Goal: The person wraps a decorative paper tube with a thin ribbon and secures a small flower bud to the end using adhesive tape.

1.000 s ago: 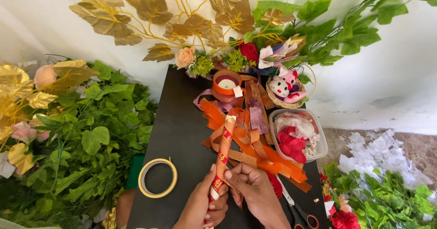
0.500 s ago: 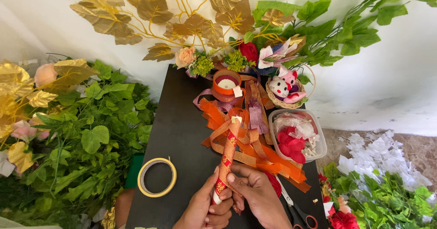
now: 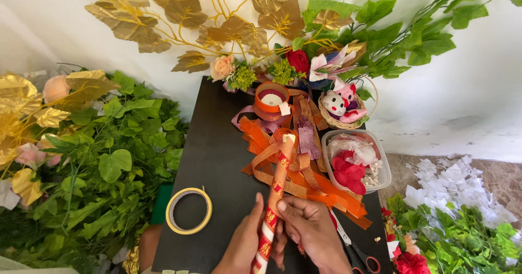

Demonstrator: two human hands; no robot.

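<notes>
Both my hands hold a long stick wrapped in orange, red and white ribbon, standing tilted over a black table. My left hand grips the lower part of the stick. My right hand pinches it from the right, thumb on the wrap. An orange ribbon loop runs from the stick's top end into the pile of orange and gold ribbons behind it.
A yellow tape roll lies left of my hands. A clear tub of red and white petals, a small basket with plush toys, an orange ribbon spool and scissors sit nearby. Green foliage and gold leaves surround the table.
The stick has tilted slightly and my hands have shifted a little along it. The rest has not moved.
</notes>
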